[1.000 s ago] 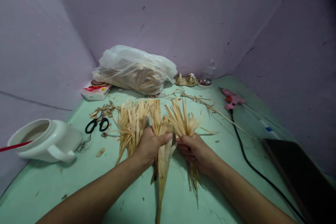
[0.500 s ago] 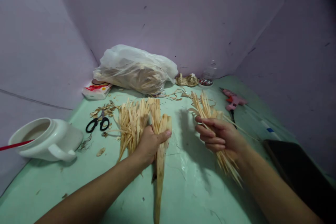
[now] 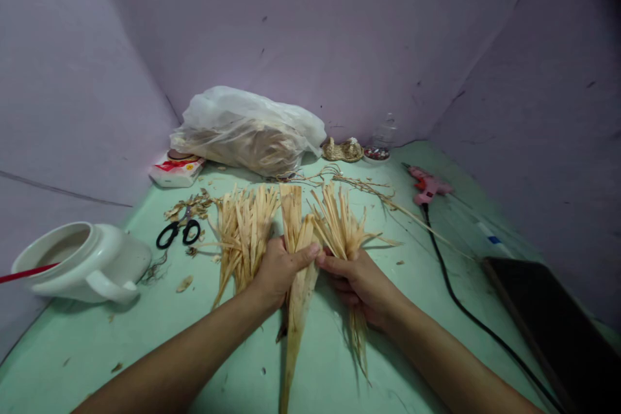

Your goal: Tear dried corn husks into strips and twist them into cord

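Note:
My left hand (image 3: 286, 268) is closed on a wide, pale dried husk strip (image 3: 301, 297) whose pointed end hangs toward me, its thumb pressed across the front. A second flat strip (image 3: 291, 207) stands behind that thumb. To the left, a pile of narrow husk strips (image 3: 245, 226) lies against the same hand. My right hand (image 3: 361, 281) is wrapped round a bundle of thin split strips (image 3: 342, 226), fanned at the top and trailing below the fist. Its thumb and forefinger meet the edge of the wide strip beside my left thumb.
Black-handled scissors (image 3: 178, 233) and husk scraps (image 3: 194, 204) lie left, near a white pitcher (image 3: 116, 259) on its side. At the back sits a plastic bag (image 3: 247, 132). A pink glue gun (image 3: 429, 182), its cord and a black slab (image 3: 543, 317) are on the right.
My right hand has moved left with its bundle of strips, from apart on the right to right beside my left hand. My left hand keeps its hold in place.

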{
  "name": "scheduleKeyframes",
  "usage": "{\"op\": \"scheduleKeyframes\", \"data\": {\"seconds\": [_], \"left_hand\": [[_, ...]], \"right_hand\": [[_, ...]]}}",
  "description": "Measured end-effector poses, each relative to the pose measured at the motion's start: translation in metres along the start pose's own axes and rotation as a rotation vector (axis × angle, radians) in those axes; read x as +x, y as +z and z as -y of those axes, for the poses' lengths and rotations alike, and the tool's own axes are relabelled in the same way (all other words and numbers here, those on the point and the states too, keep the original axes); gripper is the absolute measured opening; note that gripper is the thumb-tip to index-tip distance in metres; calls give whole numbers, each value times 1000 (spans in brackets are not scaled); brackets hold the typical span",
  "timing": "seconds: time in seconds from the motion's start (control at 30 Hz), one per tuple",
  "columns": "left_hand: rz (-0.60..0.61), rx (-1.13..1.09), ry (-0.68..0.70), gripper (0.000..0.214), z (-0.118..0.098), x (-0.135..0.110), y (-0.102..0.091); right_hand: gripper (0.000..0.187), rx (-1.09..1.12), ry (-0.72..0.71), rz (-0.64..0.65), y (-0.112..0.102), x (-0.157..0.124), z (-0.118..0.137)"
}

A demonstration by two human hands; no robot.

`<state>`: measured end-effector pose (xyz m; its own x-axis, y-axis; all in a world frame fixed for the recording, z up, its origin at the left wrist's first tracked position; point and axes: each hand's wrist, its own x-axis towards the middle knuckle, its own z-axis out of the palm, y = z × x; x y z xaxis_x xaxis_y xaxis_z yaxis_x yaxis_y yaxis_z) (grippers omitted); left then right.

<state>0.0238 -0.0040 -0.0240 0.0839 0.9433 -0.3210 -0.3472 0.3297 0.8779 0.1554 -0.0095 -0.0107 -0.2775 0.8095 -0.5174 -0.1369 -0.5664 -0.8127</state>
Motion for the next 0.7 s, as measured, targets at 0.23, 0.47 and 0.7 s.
{"op": "scheduleKeyframes", "data": {"seconds": [0.23, 0.47, 0.7], "left_hand": [[36, 14, -30, 42, -3, -2, 0], [68, 26, -39, 40, -2, -1, -2], [33, -19, -14, 29, -2, 2, -2]], "right_hand": [[33, 14, -25, -38, -2, 3, -3], [32, -6, -51, -22, 0, 1, -2], [26, 74, -85, 20, -4, 4, -5]]}}
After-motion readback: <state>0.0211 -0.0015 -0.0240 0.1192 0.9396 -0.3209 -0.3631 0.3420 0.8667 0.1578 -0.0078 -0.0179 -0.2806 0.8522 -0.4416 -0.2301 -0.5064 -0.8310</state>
